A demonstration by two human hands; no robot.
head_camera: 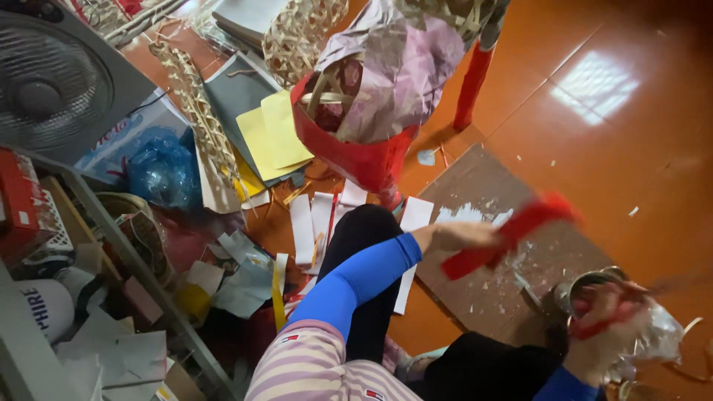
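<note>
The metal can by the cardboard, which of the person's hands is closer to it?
Right. The right hand is at the metal can, overlapping its rim. The left hand is off to the can's left over the cardboard, holding a red strip.

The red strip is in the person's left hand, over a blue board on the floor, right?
Not quite. The head view shows the red strip in the left hand, but the board under it is grey-brown cardboard, not blue. The sleeve is what's blue.
</note>
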